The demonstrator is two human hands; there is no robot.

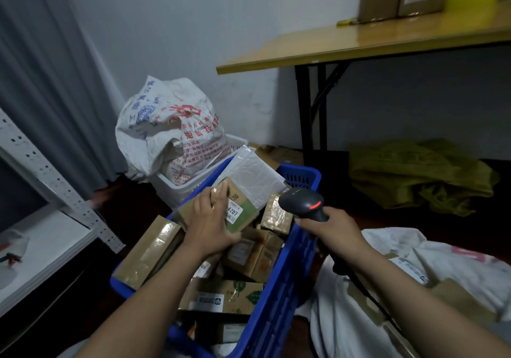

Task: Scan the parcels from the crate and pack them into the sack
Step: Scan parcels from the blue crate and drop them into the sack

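A blue plastic crate [293, 258] in the middle holds several taped cardboard parcels and a white padded mailer [253, 179]. My left hand [211, 223] grips a small brown box parcel [239, 209] with a white and green label, holding it just above the other parcels. My right hand [329, 223] holds a black barcode scanner [302, 201] over the crate's right rim, its head turned toward the held parcel and a red light showing on it. The white sack [431, 274] lies open at the lower right, with a few parcels inside.
A full white printed sack [168, 131] sits in a white basket behind the crate. A wooden folding table [359, 42] with cardboard boxes stands at the upper right, olive cloth [417, 175] beneath it. A metal shelf [49, 192] stands at the left.
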